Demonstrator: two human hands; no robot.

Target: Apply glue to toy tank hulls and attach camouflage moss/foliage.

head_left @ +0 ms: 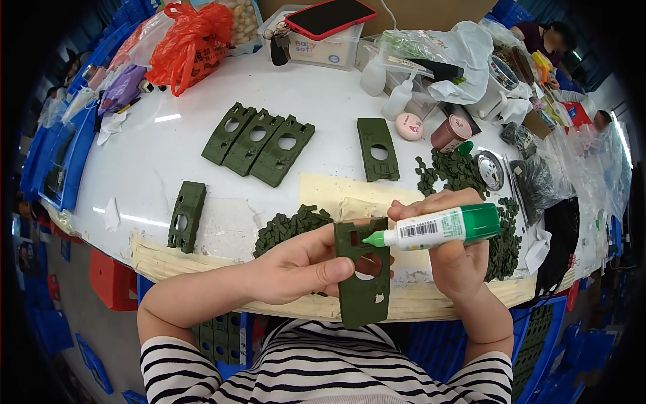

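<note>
Left hand (296,269) grip closed on green plastic panel (363,276), thumb across its front face, panel upright just above table (168,141) edge. Right hand (457,262) grip wrapped around glue bottle (437,229), bottle lying level, green nozzle touching panel's upper part, just right of left thumb. Loose green pieces (289,225) heaped behind left grip; four more panels (259,143) farther back.

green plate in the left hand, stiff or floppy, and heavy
The green plate probably is stiff: the left hand pinches one edge and it stays flat. Likely light, being thin with a round hole. Its flat shape shouldn't roll.
</note>
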